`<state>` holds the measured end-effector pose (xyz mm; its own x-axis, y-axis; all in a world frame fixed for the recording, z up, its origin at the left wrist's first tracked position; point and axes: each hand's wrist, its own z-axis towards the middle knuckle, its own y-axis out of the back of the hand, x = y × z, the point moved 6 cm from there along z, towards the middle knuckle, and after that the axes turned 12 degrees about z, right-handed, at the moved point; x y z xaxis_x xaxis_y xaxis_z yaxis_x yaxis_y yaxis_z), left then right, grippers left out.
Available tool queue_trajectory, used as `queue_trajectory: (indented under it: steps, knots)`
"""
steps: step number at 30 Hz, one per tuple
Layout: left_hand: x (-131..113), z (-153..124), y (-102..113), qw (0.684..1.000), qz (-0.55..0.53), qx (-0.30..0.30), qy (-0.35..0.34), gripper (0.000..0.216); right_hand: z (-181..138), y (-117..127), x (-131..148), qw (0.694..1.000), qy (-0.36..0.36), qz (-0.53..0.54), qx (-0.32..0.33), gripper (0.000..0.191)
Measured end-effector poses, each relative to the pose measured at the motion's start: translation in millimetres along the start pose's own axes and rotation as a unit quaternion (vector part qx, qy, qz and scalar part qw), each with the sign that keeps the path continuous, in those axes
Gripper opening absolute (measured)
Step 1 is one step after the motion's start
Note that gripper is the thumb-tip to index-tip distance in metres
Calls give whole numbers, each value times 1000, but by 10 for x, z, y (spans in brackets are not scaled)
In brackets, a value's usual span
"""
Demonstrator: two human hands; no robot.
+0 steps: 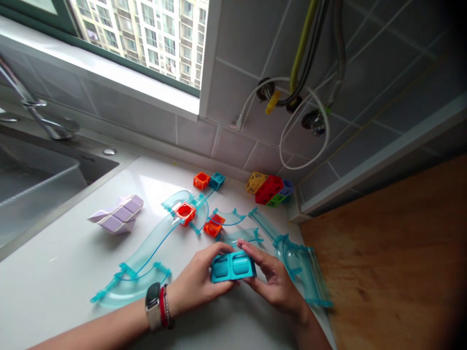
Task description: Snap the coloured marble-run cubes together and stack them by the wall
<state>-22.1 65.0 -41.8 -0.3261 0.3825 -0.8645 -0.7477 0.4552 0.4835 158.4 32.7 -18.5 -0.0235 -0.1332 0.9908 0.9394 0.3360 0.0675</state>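
Two teal hollow cube blocks, joined side by side, are held just above the white countertop. My left hand grips their left end between thumb and fingers. On the right end, my right hand has its thumb below and fingers above. Beyond my hands lie an orange cube block and a clear teal curved track piece. Another orange cube sits among joined clear track pieces, with a long track slide running down to the left from it.
A purple-white folded puzzle lies left, near the sink and faucet. Orange and teal cubes and a coloured block cluster stand by the wall. More clear tracks lie right, beside a wooden panel. A white cable loop hangs above.
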Motion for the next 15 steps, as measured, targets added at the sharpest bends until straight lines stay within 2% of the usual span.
queue_trajectory:
  steps: [3, 5, 8, 11, 15]
  knots:
    - [-40, -58, -94, 999, -4, 6, -42, 64, 7, -100, 13, 998, -14, 43, 48, 59]
    - [-96, -93, -151, 997, -11, 27, -68, 63, 19, -136, 2, 994, -11, 98, 43, 60]
    - [-164, -119, -204, 994, -24, 78, -78, 55, 41, -44, -81, 985, 21, 163, -58, 47]
    - [-193, -120, -198, 991, -28, 103, -79, 62, 36, 112, -203, 972, 61, 161, -160, 31]
    - [-167, -130, -223, 988, -13, 131, -80, 61, 12, 222, -337, 966, 65, 128, -213, 34]
